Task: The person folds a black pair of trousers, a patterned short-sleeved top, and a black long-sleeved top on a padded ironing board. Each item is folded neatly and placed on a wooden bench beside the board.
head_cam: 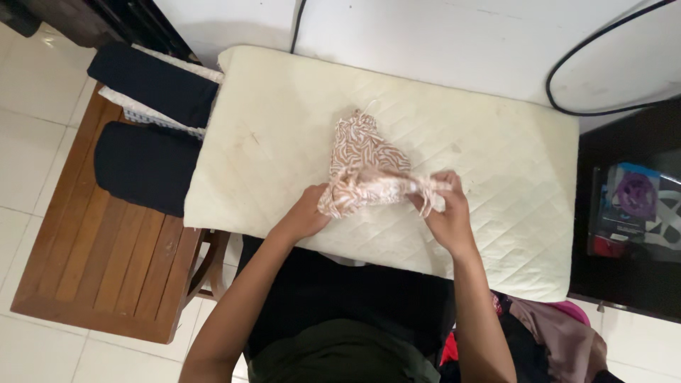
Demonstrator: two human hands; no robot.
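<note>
Garment: a small brown-and-white patterned cloth (365, 170) is lying near the middle of the quilted cream pad (284, 128), its near edge being lifted.
Left hand (308, 213): its grip is closing on the cloth's left end.
Right hand (447, 209): its grip is pinching the bunched right end.
Beside: dark folded clothes (145, 167) are resting on a wooden bench (106, 269), left of the pad.

At nine o'clock I see a slatted wooden bench (106, 262) carrying two dark folded garments (145, 167). A black cable (567, 57) loops at one o'clock, and a heap of coloured clothes (553, 340) sits at five o'clock.
</note>
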